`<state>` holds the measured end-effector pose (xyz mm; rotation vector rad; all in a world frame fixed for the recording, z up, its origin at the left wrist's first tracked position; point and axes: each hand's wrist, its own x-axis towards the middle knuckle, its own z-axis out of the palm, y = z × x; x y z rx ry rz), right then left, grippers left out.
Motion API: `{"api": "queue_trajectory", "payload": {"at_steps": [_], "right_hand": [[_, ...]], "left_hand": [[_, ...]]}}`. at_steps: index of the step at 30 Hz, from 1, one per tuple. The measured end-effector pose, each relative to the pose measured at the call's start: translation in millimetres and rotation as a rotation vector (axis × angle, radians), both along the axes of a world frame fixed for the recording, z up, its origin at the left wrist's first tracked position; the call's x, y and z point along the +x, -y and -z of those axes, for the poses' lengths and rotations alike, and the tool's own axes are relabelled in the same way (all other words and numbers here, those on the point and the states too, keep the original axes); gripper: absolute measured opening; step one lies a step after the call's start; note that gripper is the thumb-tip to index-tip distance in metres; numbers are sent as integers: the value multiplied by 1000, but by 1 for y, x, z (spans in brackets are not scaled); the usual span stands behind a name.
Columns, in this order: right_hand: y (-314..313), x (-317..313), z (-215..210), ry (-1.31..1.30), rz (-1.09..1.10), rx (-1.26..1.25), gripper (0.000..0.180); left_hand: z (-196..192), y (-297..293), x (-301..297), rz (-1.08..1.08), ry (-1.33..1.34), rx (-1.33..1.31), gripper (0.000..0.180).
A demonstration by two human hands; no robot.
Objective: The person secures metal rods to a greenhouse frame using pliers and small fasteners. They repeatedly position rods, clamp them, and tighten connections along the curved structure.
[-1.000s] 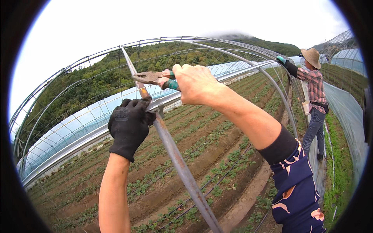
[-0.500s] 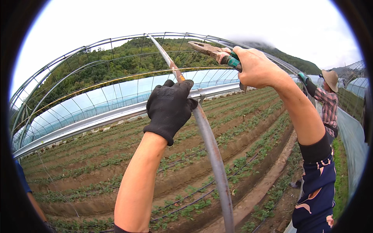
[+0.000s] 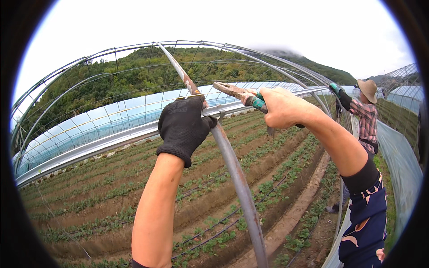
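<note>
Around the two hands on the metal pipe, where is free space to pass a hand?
Free: along the bare pipe below the gloved left hand, and beneath the right forearm. Crowded: between left hand and right hand, where the pliers and horizontal bar meet.

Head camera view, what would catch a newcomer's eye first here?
First, at centre, the gloved left hand gripping a curved grey pipe of a greenhouse frame, while the bare right hand holds rusty pliers with green grips just beside it. Below them, rows of small plants run across the soil. At far right, another person in a straw hat and plaid shirt reaches up to the frame.
</note>
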<state>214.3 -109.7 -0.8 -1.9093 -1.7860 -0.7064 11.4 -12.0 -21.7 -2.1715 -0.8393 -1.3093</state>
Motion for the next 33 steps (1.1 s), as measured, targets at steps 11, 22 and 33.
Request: {"api": "queue_trajectory", "payload": {"at_steps": [11,22,33], "right_hand": [[7,21,30,-441,-358,256,24],[-54,50,186,-1646,-963,225,32],[-153,42,266,-2097,-1330,218,33]], "left_hand": [[3,1,1,-175,-162,93,32],[-1,-2,-6,-71,-283,44,36],[-5,6,-8,-136,-352,-158,59]]}}
